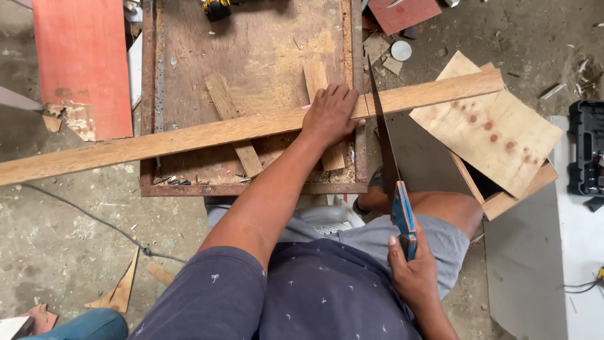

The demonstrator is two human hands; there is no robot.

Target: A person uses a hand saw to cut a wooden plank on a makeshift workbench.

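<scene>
A long pale wooden plank (189,136) lies across a rusty metal-framed work table (148,126) and sticks out past its right edge. My left hand (330,115) presses flat on the plank near the table's right rim. My right hand (412,271) grips the blue and black handle of a handsaw (385,145). The saw's dark blade runs up and away from me and meets the plank just to the right of my left hand. My knee sits below the blade.
Two short wood strips (233,123) lie on the table under the plank. A plywood box (497,135) stands to the right, a red board (82,63) at upper left, a black tool case (585,148) at far right. Offcuts and a cable litter the concrete floor.
</scene>
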